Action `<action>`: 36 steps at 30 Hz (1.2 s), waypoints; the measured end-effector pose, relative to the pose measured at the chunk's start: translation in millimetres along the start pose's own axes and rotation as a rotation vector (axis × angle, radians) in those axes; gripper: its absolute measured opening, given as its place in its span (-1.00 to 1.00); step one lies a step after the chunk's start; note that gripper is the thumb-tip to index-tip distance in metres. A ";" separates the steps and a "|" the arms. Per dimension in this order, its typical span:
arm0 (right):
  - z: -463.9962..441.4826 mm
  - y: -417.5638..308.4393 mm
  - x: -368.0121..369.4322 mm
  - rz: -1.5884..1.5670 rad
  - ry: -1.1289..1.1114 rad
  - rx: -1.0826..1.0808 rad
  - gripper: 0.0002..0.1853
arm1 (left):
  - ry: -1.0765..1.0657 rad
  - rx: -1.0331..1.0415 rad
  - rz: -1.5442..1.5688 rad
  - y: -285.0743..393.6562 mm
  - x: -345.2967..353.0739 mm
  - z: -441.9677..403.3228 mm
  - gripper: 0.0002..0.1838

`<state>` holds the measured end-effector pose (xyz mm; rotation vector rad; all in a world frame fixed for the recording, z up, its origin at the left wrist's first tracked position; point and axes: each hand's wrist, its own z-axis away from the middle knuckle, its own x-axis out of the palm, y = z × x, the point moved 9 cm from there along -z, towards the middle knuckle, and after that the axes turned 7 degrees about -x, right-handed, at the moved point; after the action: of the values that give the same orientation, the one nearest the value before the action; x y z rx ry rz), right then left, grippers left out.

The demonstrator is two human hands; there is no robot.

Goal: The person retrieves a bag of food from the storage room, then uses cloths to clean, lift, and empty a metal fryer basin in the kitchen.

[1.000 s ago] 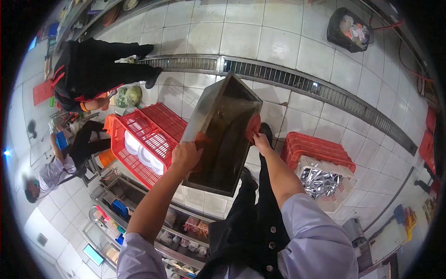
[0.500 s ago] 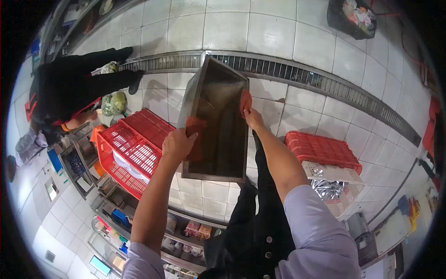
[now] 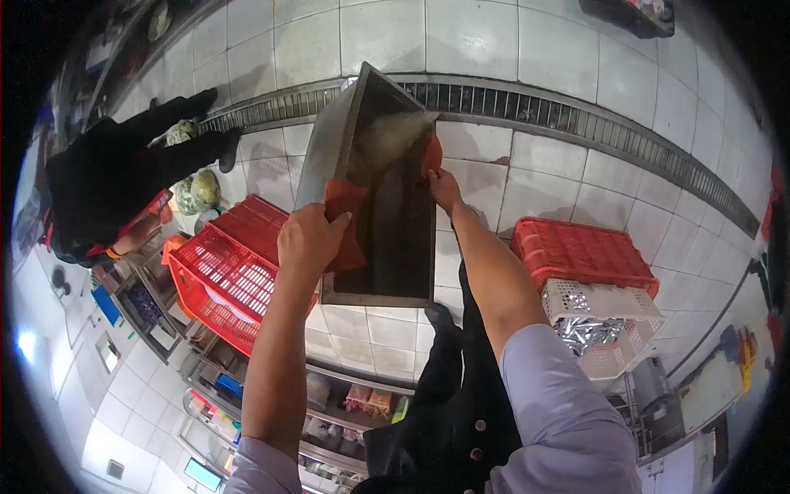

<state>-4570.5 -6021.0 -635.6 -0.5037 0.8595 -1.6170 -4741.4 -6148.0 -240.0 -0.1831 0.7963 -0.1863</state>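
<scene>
Orange-red cloths (image 3: 344, 202), grey container (image 3: 325, 160)

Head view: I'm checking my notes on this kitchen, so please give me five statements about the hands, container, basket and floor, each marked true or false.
1. The left hand holds a red cloth at the side of the metal container. True.
2. The right hand is empty. False: it holds a second red cloth at the container's opposite side.
3. The white basket has shiny silvery things in it. True.
4. The floor is bare wood. False: it has white tiles.
5. A long drain grate crosses the floor. True.
</scene>
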 end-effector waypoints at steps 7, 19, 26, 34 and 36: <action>0.3 -6.4 8.5 -0.042 0.024 -0.002 -0.56 | 0.038 0.021 -0.042 18.3 -12.8 1.6 -0.44; -8.7 -23.5 40.7 -0.198 -0.030 -0.001 -0.53 | 0.081 0.032 -0.138 44.1 -40.3 17.5 -0.44; 2.9 -44.1 52.1 -0.271 -0.024 0.051 -0.50 | 0.088 0.024 -0.120 56.7 -53.3 38.0 -0.50; 11.0 -58.8 90.1 -0.437 -0.041 0.099 -0.54 | 0.135 0.044 -0.215 64.6 -65.9 47.7 -0.60; 13.9 -64.8 96.9 -0.471 -0.012 0.125 -0.53 | 0.138 0.047 -0.241 65.3 -69.9 52.9 -0.61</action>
<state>-4624.5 -6114.7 -590.1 -0.6604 0.6535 -2.0784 -4744.7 -6063.6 -170.7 -0.2232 0.9055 -0.4485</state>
